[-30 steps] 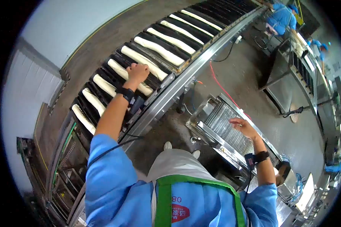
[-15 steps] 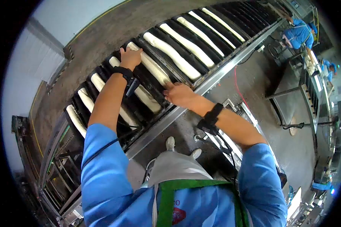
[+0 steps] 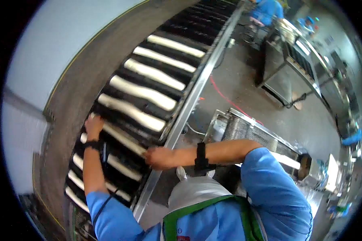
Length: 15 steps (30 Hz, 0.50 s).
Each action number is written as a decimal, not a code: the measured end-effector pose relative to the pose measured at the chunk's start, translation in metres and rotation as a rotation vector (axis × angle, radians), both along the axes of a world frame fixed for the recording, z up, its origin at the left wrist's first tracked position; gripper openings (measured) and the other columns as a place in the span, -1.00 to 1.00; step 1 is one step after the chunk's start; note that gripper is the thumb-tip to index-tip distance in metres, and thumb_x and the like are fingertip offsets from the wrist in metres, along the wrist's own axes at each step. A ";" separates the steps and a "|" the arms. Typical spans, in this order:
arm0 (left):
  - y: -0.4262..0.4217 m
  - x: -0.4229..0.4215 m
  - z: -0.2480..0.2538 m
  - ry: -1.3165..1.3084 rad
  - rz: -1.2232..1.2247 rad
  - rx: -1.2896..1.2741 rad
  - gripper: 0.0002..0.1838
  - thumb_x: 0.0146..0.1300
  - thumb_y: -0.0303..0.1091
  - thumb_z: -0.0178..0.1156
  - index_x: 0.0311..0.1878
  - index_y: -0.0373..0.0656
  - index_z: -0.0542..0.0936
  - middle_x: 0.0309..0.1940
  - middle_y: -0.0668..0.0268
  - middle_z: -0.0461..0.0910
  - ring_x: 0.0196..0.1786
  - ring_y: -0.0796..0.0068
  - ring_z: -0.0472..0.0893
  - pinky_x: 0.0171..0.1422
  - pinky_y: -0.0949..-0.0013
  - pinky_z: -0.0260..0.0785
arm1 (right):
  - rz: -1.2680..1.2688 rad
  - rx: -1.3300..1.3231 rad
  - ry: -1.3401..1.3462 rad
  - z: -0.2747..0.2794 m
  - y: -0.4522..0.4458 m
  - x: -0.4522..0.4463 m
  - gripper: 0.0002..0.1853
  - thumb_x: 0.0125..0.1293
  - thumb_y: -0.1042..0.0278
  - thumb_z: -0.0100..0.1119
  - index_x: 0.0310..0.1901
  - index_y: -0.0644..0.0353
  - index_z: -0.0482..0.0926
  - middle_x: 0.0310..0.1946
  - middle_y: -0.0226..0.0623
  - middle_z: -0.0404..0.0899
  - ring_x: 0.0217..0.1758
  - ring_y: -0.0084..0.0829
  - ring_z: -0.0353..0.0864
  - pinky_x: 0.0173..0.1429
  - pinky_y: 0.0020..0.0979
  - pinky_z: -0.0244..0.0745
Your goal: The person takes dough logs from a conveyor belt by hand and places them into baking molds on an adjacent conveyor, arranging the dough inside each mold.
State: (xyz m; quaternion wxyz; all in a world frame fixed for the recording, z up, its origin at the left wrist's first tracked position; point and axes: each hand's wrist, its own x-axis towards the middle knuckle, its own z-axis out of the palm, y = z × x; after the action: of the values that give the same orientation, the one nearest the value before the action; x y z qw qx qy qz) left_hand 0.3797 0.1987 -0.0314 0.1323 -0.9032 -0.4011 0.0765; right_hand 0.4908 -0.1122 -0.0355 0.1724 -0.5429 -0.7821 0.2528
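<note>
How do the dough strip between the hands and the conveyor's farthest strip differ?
The handled dough strip has the left hand and right hand at its ends; the farthest strip is untouched. The handled strip slants more steeply in view than the farthest. Both are long and pale.

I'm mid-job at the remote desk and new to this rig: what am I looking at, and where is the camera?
There is no robot here: a person is working bare-handed. All the pictures come from one camera worn on the head, looking forward and down. A conveyor carries black trays, several holding pale, dough-like strips. The left hand is at the far end of one strip, the right hand at its near end; blur hides whether either grips it.
</note>
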 end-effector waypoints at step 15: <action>-0.115 0.100 0.025 -0.507 -0.343 -0.334 -0.85 0.02 -0.45 -0.02 -0.33 -0.23 0.48 -0.40 0.13 0.48 -0.29 0.14 0.43 -0.19 0.24 0.26 | -1.199 -0.591 -0.407 -0.055 -0.400 0.202 -0.45 -0.13 0.12 0.17 0.00 -0.05 0.33 -0.04 -0.26 0.24 0.06 -0.20 0.21 0.00 -0.09 0.21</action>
State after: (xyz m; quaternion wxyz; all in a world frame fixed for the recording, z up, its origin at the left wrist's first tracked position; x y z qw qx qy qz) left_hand 0.4798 0.0840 -0.0064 -0.1103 -0.9569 -0.2453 -0.1092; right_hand 0.6931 -0.5120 -0.0910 -0.0226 -0.9416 -0.2625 0.2096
